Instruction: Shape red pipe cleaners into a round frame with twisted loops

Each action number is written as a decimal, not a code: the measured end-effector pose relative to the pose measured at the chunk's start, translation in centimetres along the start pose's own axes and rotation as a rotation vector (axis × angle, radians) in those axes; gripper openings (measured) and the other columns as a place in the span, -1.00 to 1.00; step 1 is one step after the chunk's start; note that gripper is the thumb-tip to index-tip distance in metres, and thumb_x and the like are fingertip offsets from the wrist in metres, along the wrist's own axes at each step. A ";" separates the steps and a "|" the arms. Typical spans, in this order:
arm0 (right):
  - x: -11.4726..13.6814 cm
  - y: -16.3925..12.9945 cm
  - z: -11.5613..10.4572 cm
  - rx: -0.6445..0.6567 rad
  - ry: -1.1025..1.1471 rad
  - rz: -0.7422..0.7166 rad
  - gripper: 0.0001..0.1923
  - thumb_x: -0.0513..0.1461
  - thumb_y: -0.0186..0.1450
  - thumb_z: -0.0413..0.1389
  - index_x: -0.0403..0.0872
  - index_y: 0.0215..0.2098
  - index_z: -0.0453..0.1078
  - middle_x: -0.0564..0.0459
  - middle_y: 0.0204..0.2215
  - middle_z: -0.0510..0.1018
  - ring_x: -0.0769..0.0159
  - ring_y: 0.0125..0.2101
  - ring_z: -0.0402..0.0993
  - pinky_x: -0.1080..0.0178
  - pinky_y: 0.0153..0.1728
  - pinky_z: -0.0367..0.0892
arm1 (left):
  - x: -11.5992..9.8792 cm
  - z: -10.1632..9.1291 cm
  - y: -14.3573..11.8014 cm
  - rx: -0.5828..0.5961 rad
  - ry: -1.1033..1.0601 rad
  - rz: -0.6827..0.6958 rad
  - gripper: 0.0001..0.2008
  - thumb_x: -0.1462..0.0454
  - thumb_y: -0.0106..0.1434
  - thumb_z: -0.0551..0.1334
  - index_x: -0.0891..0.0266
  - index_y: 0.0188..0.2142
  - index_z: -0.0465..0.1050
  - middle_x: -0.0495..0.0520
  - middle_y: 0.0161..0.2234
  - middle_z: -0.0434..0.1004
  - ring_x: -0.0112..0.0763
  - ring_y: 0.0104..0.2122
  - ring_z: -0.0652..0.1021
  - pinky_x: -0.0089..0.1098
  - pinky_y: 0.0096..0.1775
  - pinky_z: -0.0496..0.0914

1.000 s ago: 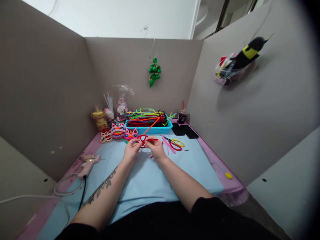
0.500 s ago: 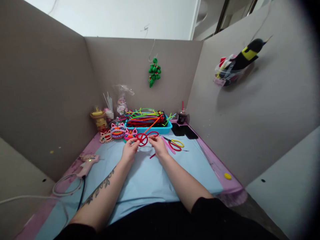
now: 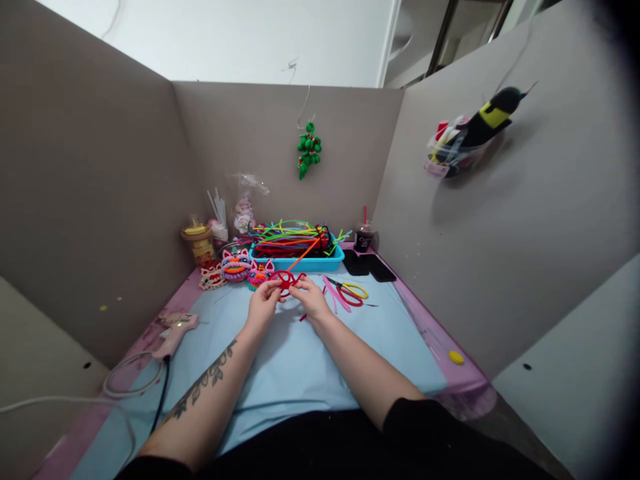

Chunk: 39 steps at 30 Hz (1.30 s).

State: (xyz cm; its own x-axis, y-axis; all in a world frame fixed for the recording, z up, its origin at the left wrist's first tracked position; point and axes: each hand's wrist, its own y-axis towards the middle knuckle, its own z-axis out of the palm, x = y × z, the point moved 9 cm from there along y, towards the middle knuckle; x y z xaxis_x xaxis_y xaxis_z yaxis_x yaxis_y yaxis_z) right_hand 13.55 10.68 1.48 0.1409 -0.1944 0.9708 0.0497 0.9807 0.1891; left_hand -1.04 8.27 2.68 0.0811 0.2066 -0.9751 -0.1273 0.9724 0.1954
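Both hands hold a small red pipe-cleaner ring point(image 3: 287, 280) with spokes, just above a light blue mat point(image 3: 300, 360). My left hand point(image 3: 263, 303) pinches its left rim. My right hand point(image 3: 311, 300) grips the loose red end on the ring's right side. A short red piece point(image 3: 303, 317) lies on the mat under my right hand. Pink pipe cleaners point(image 3: 331, 293) and red-and-yellow scissors point(image 3: 350, 292) lie just right of my hands.
A blue tray point(image 3: 300, 257) of coloured pipe cleaners stands behind the hands, with finished colourful figures point(image 3: 235, 265) to its left. A pink glue gun point(image 3: 175, 329) with cord lies left. Two black phones point(image 3: 367, 265) and a cup point(image 3: 364, 237) sit at the back right. Grey panels surround the table.
The loose red end stood up in a loop half a second ago; my right hand has drawn it back down close to the ring. Both hands stay in the same spot.
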 end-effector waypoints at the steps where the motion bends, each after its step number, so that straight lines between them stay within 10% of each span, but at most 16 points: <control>1: -0.2 0.0 0.1 0.010 0.024 0.011 -0.82 -0.13 -0.09 0.26 -0.07 -0.57 0.46 -0.03 -0.11 0.39 0.11 0.09 0.13 0.07 0.11 -0.08 | -0.1 0.0 0.0 0.002 0.003 0.009 -0.71 0.20 -0.05 0.26 0.27 -0.30 0.40 0.02 -0.54 0.47 -0.44 -0.58 0.48 -0.54 -0.63 0.14; 7: -0.7 -0.1 1.1 0.081 0.147 0.046 -0.78 -0.10 -0.10 0.27 -0.08 -0.59 0.44 -0.01 -0.29 0.45 0.13 0.05 0.18 0.03 0.10 -0.03 | -0.7 0.0 0.0 0.012 0.005 0.063 -0.75 0.22 -0.04 0.25 0.27 -0.33 0.40 0.02 -0.53 0.48 -0.44 -0.58 0.47 -0.51 -0.58 0.20; 21: -0.7 -0.1 -0.1 -0.091 0.193 0.038 -0.81 -0.14 -0.10 0.24 -0.07 -0.56 0.40 -0.03 0.06 0.28 0.12 0.12 0.08 0.10 0.12 -0.09 | -2.6 -0.7 -1.3 -0.150 0.042 0.146 -0.61 0.18 -0.05 0.31 0.22 -0.22 0.29 0.05 -0.30 0.45 -0.51 -0.51 0.48 -0.48 -0.47 0.33; 29: 0.5 -0.7 0.0 -0.079 0.024 -0.057 -0.83 -0.14 -0.04 0.22 -0.05 -0.51 0.42 -0.01 0.08 0.19 0.15 0.12 0.09 0.19 -0.01 0.13 | -0.5 0.7 -1.3 -0.042 0.003 -0.028 -0.46 0.09 -0.04 0.30 0.19 -0.09 0.22 0.07 -0.38 0.52 -0.34 -0.41 0.54 -0.51 -0.54 0.27; 39: 1.1 -1.2 1.1 0.008 -0.106 -0.123 -0.81 -0.15 0.03 0.17 -0.08 -0.42 0.48 -0.07 -0.09 0.34 0.20 -0.04 0.27 0.27 -0.20 0.28 | -0.4 -1.4 -0.7 -0.179 -0.057 -0.076 -0.65 0.07 -0.12 0.33 0.28 -0.41 0.43 0.00 -0.49 0.44 -0.48 -0.47 0.41 -0.53 -0.52 0.15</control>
State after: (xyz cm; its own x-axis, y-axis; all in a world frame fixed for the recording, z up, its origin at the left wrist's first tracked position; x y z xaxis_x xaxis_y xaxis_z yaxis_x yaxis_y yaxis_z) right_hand 12.55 9.32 2.48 0.0288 -0.3098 0.9504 0.0520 0.9499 0.3080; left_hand -2.41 7.35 2.75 0.1526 0.1446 -0.9776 -0.2917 0.9518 0.0952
